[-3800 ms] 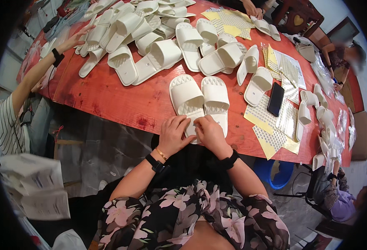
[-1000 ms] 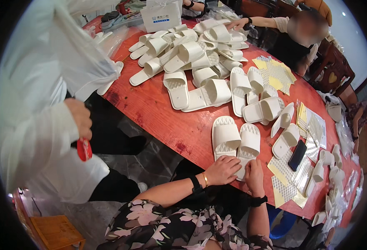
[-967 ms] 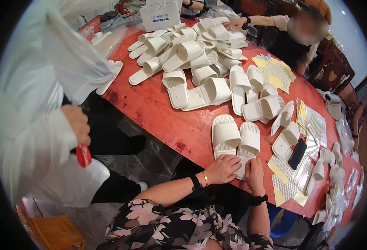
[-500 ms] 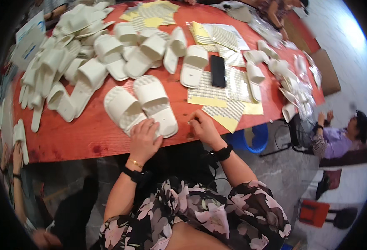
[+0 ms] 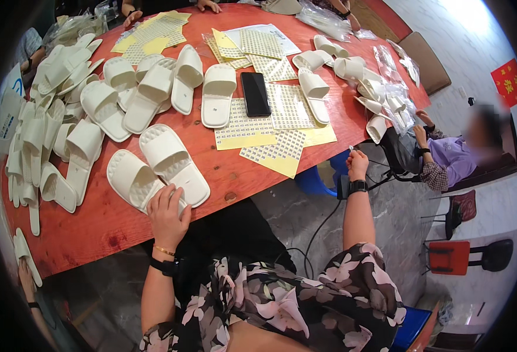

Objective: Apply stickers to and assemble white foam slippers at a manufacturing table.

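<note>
Two white slide slippers, a left slipper (image 5: 130, 177) and a right slipper (image 5: 173, 161), lie side by side near the table's front edge. My left hand (image 5: 169, 216) rests over the heel end of the left slipper, fingers stretched out flat on it. Out past the table edge, my right hand (image 5: 358, 165) is raised with its fingers pinched together. A tiny whitish scrap (image 5: 351, 148) shows at those fingertips, too small to name. Nearest that hand, below table level, stands a blue tub (image 5: 309, 182), partly hidden.
The red table (image 5: 94, 234) bears a heap of white slippers (image 5: 53, 129) at left. A black phone (image 5: 255, 95) lies among yellow-backed sticker sheets (image 5: 293, 105). More slippers and clear plastic bags (image 5: 396, 100) are at right. A seated person (image 5: 458, 155) and co-workers' hands are around.
My right hand has moved from above the table edge out to the right, fingers pinched. My left hand stays on the slipper. The whole view has swung rightward.
</note>
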### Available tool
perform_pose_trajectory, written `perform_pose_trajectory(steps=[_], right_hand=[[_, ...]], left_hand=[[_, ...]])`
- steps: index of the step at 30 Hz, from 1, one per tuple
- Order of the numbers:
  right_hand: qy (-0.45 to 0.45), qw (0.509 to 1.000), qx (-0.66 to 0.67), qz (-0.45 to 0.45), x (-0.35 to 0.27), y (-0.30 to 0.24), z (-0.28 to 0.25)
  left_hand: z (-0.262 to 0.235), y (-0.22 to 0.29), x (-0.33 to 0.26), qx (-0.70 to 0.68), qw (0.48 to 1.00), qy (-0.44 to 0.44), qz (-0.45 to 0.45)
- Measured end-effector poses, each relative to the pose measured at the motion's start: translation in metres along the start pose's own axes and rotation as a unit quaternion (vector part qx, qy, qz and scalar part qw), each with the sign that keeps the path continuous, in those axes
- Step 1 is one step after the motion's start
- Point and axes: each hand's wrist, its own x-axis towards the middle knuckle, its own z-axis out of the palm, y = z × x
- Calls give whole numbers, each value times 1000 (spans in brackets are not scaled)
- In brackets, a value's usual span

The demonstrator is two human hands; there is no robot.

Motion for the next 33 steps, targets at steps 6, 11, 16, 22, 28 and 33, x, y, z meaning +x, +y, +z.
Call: perform_pose_trajectory(steps=[6,11,16,22,28,33], right_hand=[[8,996,23,89,53,20,-6],[-17,995,-4,93,64,30,-14],[-46,988,3,147,64,27,-15],[-9,998,18,62,66,29,-10],[32,995,58,69,61,25,-16],[2,996,64,61,55,21,8]], left_hand=[[-3,0,1,6,1000,-11,-2],[-1,2,-1,12,1000,-11,0],[-2,4,-4,15,1000,-8,1],[0,3,-1,20,1000,-16,0],[4,3,3,12,1000,-14,9],[-3,-4,0,30,1000,-6,8]])
